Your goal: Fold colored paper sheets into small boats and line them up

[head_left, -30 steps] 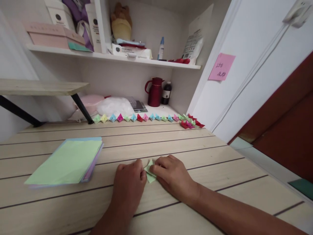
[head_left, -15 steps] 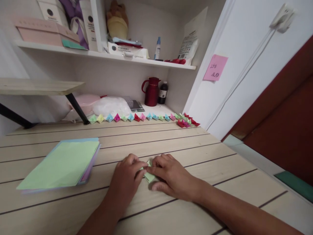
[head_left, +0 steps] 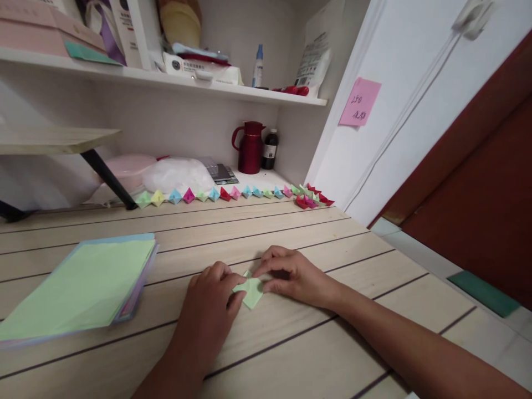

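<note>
A small folded piece of light green paper (head_left: 252, 293) lies on the wooden tabletop, its lower corner pointing toward me. My left hand (head_left: 214, 302) grips its left edge between thumb and curled fingers. At the paper's upper right edge, my right hand (head_left: 288, 274) has its thumb and index finger on the paper, closed around that side. The fingertips cover parts of the paper's left and right edges. To the left rests a stack of coloured paper sheets (head_left: 83, 282) with a light green one on top.
Along the table's back edge runs a row of small folded paper boats (head_left: 189, 195), with several more bunched at its right end (head_left: 310, 199). Behind stand a red jug (head_left: 250, 148) and a dark bottle (head_left: 270, 151). A raised wooden stand (head_left: 54, 139) is at the left.
My right hand has lifted back from pressing over the paper and now pinches its edge, so more of the paper shows. The camera view has shifted slightly right.
</note>
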Demonstrator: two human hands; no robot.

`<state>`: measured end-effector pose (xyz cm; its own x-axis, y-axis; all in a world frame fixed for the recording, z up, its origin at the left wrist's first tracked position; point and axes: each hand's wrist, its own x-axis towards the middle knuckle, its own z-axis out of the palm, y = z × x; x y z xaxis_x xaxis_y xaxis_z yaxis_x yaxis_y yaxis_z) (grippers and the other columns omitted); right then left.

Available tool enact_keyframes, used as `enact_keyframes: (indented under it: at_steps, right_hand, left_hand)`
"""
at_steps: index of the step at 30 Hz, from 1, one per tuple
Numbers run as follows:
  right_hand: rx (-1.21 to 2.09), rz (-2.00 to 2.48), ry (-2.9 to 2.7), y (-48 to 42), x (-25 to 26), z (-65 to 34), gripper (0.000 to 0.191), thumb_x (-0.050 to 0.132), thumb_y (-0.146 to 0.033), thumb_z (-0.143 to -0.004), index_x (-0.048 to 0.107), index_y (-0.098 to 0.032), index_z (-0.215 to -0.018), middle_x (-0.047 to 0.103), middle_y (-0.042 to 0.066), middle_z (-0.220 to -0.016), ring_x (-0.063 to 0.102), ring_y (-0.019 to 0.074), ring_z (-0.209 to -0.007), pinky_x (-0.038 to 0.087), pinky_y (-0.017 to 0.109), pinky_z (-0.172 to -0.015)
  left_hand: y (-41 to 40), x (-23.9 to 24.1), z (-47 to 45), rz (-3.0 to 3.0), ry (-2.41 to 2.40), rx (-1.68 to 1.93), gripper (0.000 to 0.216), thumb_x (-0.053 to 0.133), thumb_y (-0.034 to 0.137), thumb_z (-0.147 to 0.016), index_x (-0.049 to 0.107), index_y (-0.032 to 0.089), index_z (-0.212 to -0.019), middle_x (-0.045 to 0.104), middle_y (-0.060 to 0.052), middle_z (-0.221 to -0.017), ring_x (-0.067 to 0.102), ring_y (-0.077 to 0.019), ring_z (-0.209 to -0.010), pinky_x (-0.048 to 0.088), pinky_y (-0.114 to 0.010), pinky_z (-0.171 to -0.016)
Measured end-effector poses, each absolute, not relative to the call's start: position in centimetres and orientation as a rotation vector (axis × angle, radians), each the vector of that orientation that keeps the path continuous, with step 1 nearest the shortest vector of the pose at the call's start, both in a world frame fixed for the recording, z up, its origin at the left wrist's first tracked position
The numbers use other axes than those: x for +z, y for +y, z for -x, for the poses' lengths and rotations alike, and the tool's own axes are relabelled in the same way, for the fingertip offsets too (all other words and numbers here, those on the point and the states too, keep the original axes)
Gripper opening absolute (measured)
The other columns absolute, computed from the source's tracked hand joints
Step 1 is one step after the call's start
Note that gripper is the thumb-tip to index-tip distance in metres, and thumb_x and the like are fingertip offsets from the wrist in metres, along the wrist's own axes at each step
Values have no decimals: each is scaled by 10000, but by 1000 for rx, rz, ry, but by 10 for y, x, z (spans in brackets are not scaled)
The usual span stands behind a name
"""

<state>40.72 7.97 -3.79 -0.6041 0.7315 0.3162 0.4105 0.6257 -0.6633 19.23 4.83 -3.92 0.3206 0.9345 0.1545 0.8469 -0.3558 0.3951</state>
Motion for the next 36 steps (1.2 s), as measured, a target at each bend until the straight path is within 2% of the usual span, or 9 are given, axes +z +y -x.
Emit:
enact_keyframes:
  at_steps: [3, 6, 8, 13, 18, 24, 32, 36]
  right_hand:
    - [602, 859, -2434, 78, -35, -407, 375, 758, -363, -756, 680, -248, -1104, 649, 58, -1059, 577, 201, -1022, 421, 351, -929]
    - [533, 867, -2471, 81, -35, -408, 280, 695, -317, -827, 672, -247, -1097, 661, 51, -1065, 577, 192, -1025, 397, 362, -954]
    - [539, 855, -2460, 82, -36, -409, 221, 644, -297, -871, 671, -234, -1081, 667, 50, -1055, 582, 179, -1022, 397, 346, -951]
    - [560, 853, -2453, 81, -34, -410, 198, 620, -302, -889, 669, -217, -1062, 676, 49, -1038, 590, 168, -1008, 402, 324, -942]
    - [583, 897, -2401, 81, -37, -405, 147, 645, -317, -870, 677, -217, -973, 688, 34, -988, 594, 176, -962, 395, 327, -896]
    - [498, 1147, -2302, 81, -44, -389, 51, 618, -225, -869, 629, -207, -822, 652, 3, -856, 562, 166, -874, 352, 323, -807]
    - [379, 1238, -2346, 79, -46, -382, 54, 602, -239, -856, 563, -214, -885, 604, 9, -865, 523, 178, -858, 332, 315, -771]
    - [403, 1272, -2316, 81, -48, -380, 145, 621, -233, -837, 544, -217, -960, 609, 3, -861, 529, 178, -851, 341, 311, -775]
  left_hand:
    - [46, -35, -190, -2362, 1573, 461, 267, 652, 245, -784, 699, 284, -1044, 616, -34, -1013, 576, -236, -998, 411, -375, -847]
    - [45, -34, -187, -2368, 1549, 435, 372, 703, 300, -741, 676, 294, -1112, 620, -27, -1022, 578, -238, -994, 403, -377, -855]
    - [45, -33, -186, -2360, 1565, 432, 341, 681, 296, -760, 682, 282, -1101, 627, -28, -998, 587, -230, -962, 403, -369, -843]
    - [48, -34, -186, -2307, 1566, 482, 223, 553, 291, -859, 702, 289, -1026, 642, -8, -871, 607, -196, -839, 399, -337, -776]
    - [51, -38, -186, -2289, 1547, 547, 214, 509, 291, -888, 716, 291, -943, 667, 1, -865, 608, -180, -818, 382, -323, -769]
    - [52, -40, -190, -2265, 1596, 572, 210, 490, 248, -882, 697, 256, -843, 657, -1, -813, 591, -177, -772, 360, -310, -725]
    - [54, -43, -200, -2218, 1742, 569, 90, 542, 233, -841, 615, 205, -886, 637, 10, -753, 583, -166, -704, 349, -325, -749]
    - [53, -43, -203, -2182, 1800, 556, 69, 568, 214, -813, 582, 202, -880, 628, 20, -727, 593, -169, -711, 349, -325, -751]
